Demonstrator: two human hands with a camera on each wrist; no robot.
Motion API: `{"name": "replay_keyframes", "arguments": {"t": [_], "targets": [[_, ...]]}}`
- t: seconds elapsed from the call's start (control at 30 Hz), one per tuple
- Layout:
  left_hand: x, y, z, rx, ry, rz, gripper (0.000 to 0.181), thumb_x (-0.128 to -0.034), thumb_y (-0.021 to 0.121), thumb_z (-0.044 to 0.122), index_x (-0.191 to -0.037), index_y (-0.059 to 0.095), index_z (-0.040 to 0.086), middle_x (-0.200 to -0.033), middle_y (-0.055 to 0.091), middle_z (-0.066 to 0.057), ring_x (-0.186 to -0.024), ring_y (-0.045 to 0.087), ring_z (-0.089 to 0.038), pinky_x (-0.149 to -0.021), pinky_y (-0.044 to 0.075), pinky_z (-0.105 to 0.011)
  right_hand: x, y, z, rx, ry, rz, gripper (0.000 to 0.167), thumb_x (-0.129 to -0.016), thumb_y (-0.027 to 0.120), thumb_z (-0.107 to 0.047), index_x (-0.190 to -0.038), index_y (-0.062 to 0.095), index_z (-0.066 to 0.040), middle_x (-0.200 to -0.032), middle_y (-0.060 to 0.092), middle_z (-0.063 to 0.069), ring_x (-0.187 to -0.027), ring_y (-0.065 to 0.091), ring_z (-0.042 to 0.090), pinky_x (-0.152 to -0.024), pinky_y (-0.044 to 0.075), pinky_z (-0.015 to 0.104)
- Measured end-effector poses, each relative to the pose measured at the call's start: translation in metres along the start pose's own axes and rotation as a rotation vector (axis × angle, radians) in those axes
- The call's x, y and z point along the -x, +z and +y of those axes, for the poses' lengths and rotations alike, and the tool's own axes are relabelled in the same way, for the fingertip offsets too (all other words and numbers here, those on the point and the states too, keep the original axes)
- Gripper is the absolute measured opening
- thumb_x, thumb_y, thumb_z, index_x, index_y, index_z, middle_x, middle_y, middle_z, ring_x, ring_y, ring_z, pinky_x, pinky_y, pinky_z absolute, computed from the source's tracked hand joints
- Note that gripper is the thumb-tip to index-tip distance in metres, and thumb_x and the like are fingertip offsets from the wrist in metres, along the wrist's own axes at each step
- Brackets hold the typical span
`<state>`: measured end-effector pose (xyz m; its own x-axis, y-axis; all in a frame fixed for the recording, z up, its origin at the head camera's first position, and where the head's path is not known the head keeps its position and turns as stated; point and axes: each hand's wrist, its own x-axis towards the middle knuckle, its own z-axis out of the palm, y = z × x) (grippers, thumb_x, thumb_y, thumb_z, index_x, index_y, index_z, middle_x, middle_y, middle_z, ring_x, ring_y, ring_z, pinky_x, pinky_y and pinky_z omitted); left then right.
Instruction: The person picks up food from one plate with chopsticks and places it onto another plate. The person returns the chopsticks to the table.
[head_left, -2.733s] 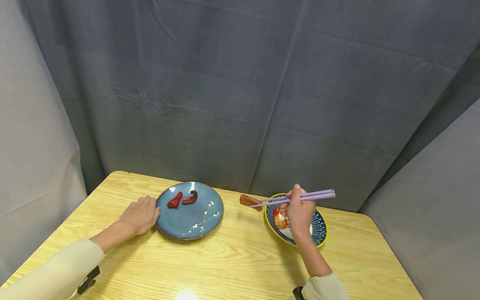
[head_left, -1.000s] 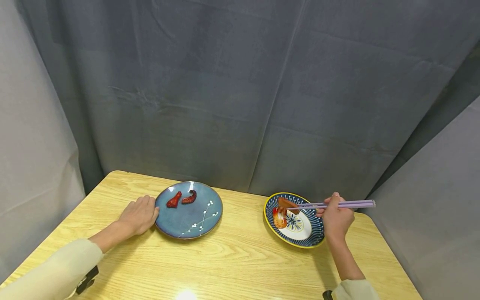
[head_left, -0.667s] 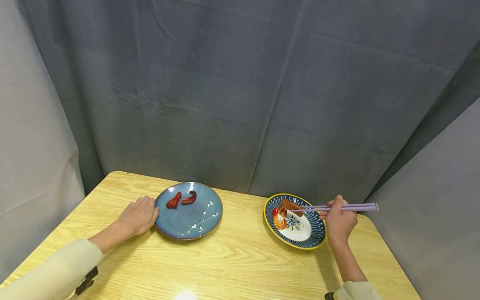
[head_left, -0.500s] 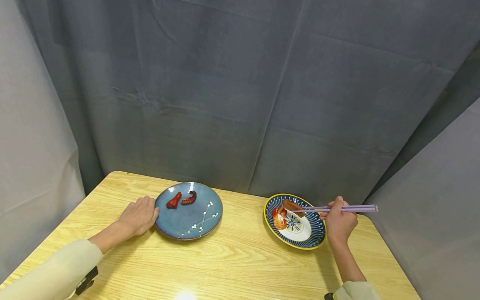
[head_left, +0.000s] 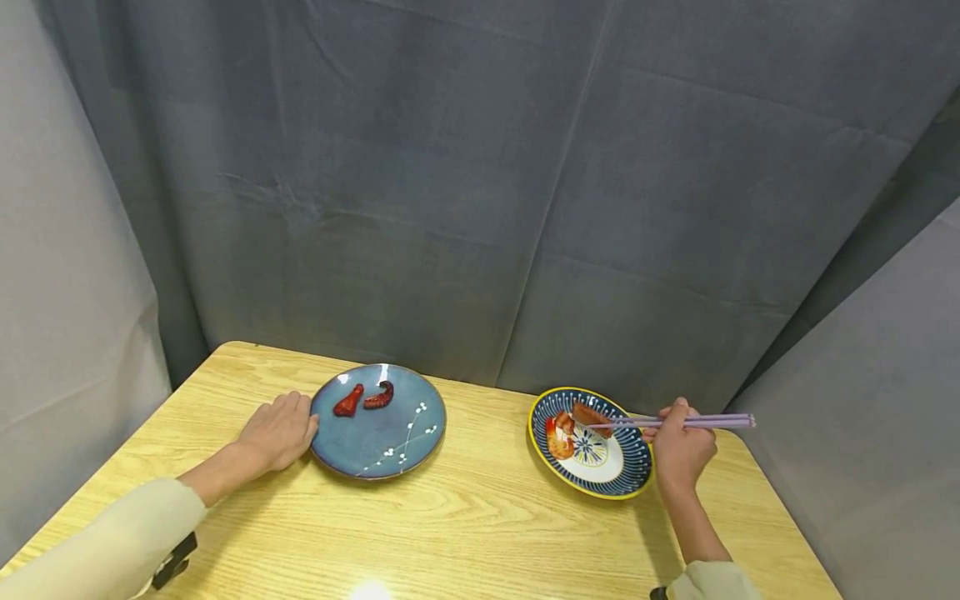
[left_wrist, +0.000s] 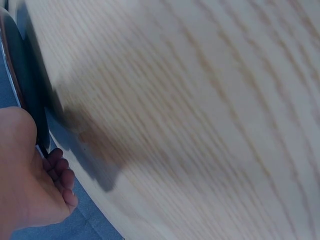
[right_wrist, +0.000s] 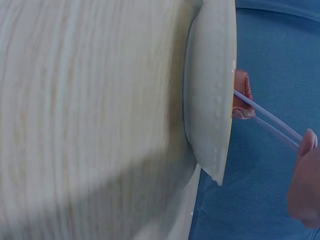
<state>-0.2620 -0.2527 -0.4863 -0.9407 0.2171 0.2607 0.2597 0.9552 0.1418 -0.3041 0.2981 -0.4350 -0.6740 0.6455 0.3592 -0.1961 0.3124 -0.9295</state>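
Observation:
My right hand (head_left: 681, 443) grips a pair of lilac chopsticks (head_left: 705, 421) to the right of a blue-and-white patterned dish (head_left: 600, 477) with a yellow rim. Between the chopstick tips is a brown, blocky piece of food (head_left: 592, 419), over the dish's back part; the right wrist view shows this piece (right_wrist: 241, 92) standing above the rim. Beside it in the dish lies a red-and-orange shrimp-like piece (head_left: 559, 439). My left hand (head_left: 277, 432) holds the left rim of a blue plate (head_left: 375, 442), its fingertips (left_wrist: 66, 177) curled at the plate's underside in the left wrist view.
Two dark red food pieces, one wedge-like (head_left: 348, 401) and one curled like a tentacle (head_left: 378, 396), lie on the blue plate's back part. Both dishes stand near the back edge of the wooden table (head_left: 450, 533). A grey curtain (head_left: 420, 208) hangs behind it.
My right hand has carried the brown piece in the chopsticks rightward from beside the dish to over it. Most recently the piece has shifted slightly farther right. My left hand stays at the plate.

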Motion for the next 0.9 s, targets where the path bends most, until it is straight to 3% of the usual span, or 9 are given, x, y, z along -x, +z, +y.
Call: {"name": "replay_keyframes", "arguments": {"t": [0.1, 0.53, 0.8, 0.9], "targets": [[0.0, 0.001, -0.001, 0.001, 0.003, 0.005, 0.021, -0.1002, 0.052, 0.018, -0.089, 0.05, 0.0, -0.079, 0.042, -0.008, -0.075, 0.048, -0.029, -0.062, 0.042, -0.045, 0.0, 0.001, 0.004, 0.0, 0.002, -0.002, 0.047, -0.105, 0.044, -0.029, -0.083, 0.062, 0.008, -0.053, 0.063, 0.008, -0.038, 0.059, 0.006, -0.038, 0.047, 0.025], [-0.001, 0.002, -0.001, -0.001, 0.001, -0.007, 0.021, -0.1007, 0.051, 0.019, -0.09, 0.05, 0.0, -0.079, 0.043, -0.008, -0.076, 0.049, -0.03, -0.064, 0.042, -0.046, 0.002, 0.003, 0.013, 0.006, 0.012, -0.006, 0.045, -0.105, 0.044, -0.029, -0.083, 0.062, 0.006, -0.049, 0.06, -0.005, -0.038, 0.058, 0.004, -0.037, 0.046, 0.023], [0.0, 0.0, 0.0, -0.006, 0.001, -0.003, 0.021, -0.1006, 0.051, 0.018, -0.09, 0.05, 0.0, -0.079, 0.043, -0.008, -0.076, 0.049, -0.03, -0.064, 0.042, -0.046, 0.003, 0.004, 0.014, 0.04, -0.014, -0.017, 0.048, -0.105, 0.044, -0.03, -0.085, 0.063, 0.009, -0.059, 0.065, 0.01, -0.039, 0.059, 0.003, -0.039, 0.048, 0.023], [0.0, 0.0, 0.0, -0.004, -0.003, -0.007, 0.021, -0.1006, 0.051, 0.018, -0.09, 0.05, 0.0, -0.079, 0.043, -0.008, -0.076, 0.049, -0.03, -0.064, 0.042, -0.045, 0.002, 0.005, 0.016, 0.052, -0.011, -0.027, 0.05, -0.106, 0.043, -0.033, -0.087, 0.063, 0.009, -0.061, 0.065, 0.011, -0.04, 0.059, 0.003, -0.04, 0.048, 0.023]]}}
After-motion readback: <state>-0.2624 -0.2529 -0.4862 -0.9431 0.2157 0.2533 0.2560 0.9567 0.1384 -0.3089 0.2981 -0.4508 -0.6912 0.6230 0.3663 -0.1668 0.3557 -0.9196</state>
